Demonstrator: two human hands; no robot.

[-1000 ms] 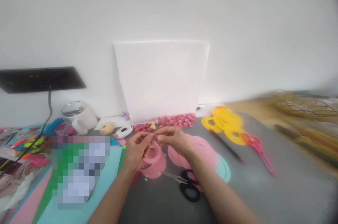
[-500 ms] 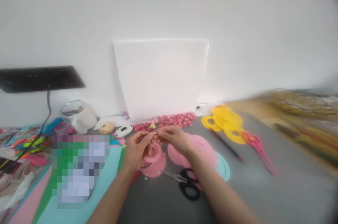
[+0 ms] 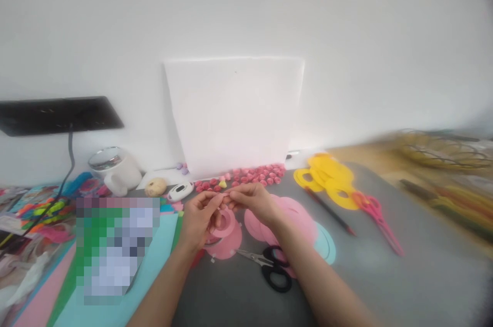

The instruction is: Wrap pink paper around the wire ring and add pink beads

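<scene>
Left hand (image 3: 197, 220) and right hand (image 3: 254, 204), grips pinched together on small pink paper strip (image 3: 226, 194), beyond black-handled metal scissors (image 3: 266, 261).

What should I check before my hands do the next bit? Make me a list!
1. Left hand pinching the small pink piece: ok.
2. Right hand fingers on it too: ok.
3. Piece's whole shape: cannot tell, fingers hide most of it.
4. Black-handled scissors lying down, not held: ok.
5. Pencil away from both hands: ok.
6. Bare table below the hands: not ok, a pink ring lies there.
</scene>
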